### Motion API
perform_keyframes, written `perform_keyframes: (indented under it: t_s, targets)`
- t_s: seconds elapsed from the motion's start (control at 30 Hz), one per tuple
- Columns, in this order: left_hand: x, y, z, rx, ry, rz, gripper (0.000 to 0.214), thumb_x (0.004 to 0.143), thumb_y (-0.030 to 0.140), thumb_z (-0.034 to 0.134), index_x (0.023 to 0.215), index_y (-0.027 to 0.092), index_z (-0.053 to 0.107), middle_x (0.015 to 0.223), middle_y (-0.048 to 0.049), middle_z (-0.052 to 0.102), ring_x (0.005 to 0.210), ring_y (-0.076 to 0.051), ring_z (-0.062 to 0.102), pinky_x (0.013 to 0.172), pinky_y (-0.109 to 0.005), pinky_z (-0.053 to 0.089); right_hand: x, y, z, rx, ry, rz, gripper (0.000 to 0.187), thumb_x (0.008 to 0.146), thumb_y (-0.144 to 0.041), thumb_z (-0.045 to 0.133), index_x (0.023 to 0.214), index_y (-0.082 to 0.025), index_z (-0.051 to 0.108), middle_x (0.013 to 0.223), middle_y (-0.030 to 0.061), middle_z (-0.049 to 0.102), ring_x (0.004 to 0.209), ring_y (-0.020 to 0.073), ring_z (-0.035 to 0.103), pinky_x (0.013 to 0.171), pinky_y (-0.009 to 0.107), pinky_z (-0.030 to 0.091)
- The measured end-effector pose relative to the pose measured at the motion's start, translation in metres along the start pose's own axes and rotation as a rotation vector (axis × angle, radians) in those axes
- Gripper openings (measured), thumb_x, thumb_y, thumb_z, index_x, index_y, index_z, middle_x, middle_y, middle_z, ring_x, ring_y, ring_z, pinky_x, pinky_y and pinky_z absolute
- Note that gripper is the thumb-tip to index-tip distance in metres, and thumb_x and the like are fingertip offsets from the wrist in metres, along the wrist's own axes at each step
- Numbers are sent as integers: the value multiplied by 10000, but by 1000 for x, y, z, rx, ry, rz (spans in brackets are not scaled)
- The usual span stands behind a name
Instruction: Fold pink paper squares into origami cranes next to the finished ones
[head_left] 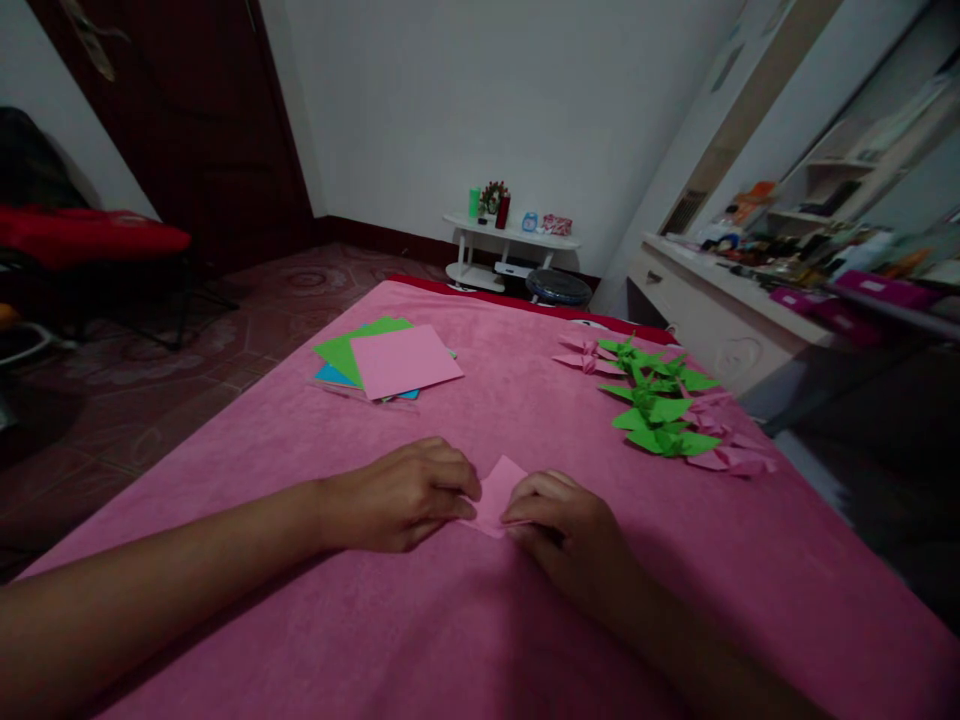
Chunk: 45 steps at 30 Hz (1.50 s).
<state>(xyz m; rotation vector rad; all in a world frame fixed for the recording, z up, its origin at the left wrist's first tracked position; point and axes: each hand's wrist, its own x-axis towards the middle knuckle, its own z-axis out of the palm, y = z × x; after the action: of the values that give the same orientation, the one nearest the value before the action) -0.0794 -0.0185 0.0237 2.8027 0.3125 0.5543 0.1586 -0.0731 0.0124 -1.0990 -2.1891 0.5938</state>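
Note:
A small folded pink paper [499, 492] lies on the pink cloth [465, 620] between my two hands. My left hand [405, 495] presses its left edge with curled fingers. My right hand [566, 525] pinches the paper's right lower edge, fingers closed on it. Both forearms rest on the cloth.
A stack of square sheets, pink on top of green and blue [390, 362], lies at the far left of the cloth. Several folded green and pink paper cranes [664, 410] sit at the right. A white dresser [712, 320] stands to the right, and a low white shelf [510, 250] stands by the far wall.

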Motion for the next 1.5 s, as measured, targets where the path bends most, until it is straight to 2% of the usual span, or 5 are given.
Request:
perform_keyframes:
  t_s: [0.2,0.53,0.87,1.13,1.5]
  targets:
    - [-9,-1,3,-70,9,9,364,817,58,434,1135,177,568,1087,-125,632,1024,-211,566,897,-373,451,9,-2,3,16,-30,101,131,730,-101,594,659,-205,628,719,10,586,691,148,548,596,250,412]
    - [-14,1,5,-145,49,-44,365,790,38,435,1093,173,586,1102,-114,629,1027,-217,560,901,-389,456,13,-5,10,37,47,234,189,738,-116,542,564,-186,522,614,-10,535,573,124,509,537,242,355]
    - [-13,1,6,-228,66,-86,292,787,33,459,994,168,614,1036,-104,633,965,-194,573,870,-352,458,12,-2,13,-57,58,284,206,733,-122,518,539,-181,479,583,-15,500,543,114,469,524,242,317]
    - [-11,0,6,-243,73,-95,290,767,21,473,969,172,617,1001,-91,645,946,-186,586,860,-336,461,14,0,14,-109,72,283,174,734,-148,526,563,-176,527,595,-6,518,563,120,476,545,243,327]
    - [-10,1,9,-290,140,-96,279,805,49,456,1003,172,609,981,-105,665,928,-177,610,824,-318,487,14,-1,17,-194,87,269,197,707,-154,518,526,-181,445,573,-11,479,542,111,443,535,235,311]
